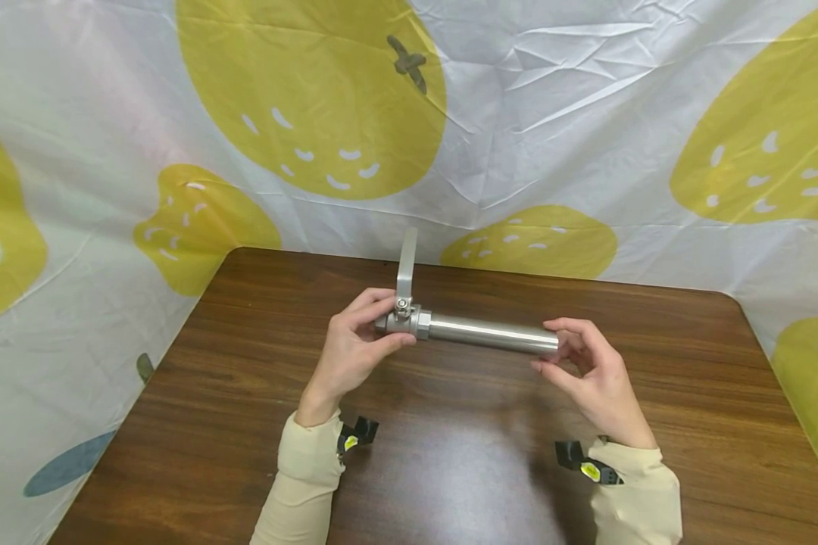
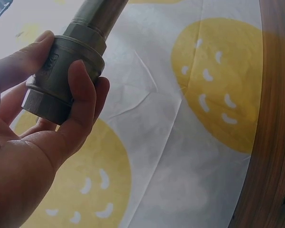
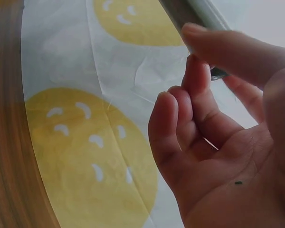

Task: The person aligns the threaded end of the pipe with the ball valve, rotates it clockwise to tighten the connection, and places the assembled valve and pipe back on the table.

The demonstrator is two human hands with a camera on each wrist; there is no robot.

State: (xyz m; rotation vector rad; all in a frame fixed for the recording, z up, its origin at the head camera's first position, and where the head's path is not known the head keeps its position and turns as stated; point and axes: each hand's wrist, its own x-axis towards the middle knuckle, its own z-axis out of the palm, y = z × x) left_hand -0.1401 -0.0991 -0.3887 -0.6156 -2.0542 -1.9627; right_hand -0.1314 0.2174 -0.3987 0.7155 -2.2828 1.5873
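Observation:
A steel ball valve [image 1: 402, 324] with a flat lever handle [image 1: 406, 265] pointing away to the back is joined to a straight metal pipe [image 1: 491, 334]. Both are held up over the table, nearly level in the head view. My left hand [image 1: 354, 344] grips the valve body [image 2: 61, 66] between thumb and curled fingers. At the pipe's right end, my right hand [image 1: 600, 378] pinches it with thumb and fingers. In the right wrist view, the thumb lies against the pipe [image 3: 199, 19], and the other fingers curl below its end. The joint's threads are hidden.
Below the hands is a brown wood-grain table [image 1: 450, 424] with rounded back corners. A white cloth [image 1: 552, 98] with yellow fruit prints hangs behind it and along its sides. Each wrist carries a small black strapped device.

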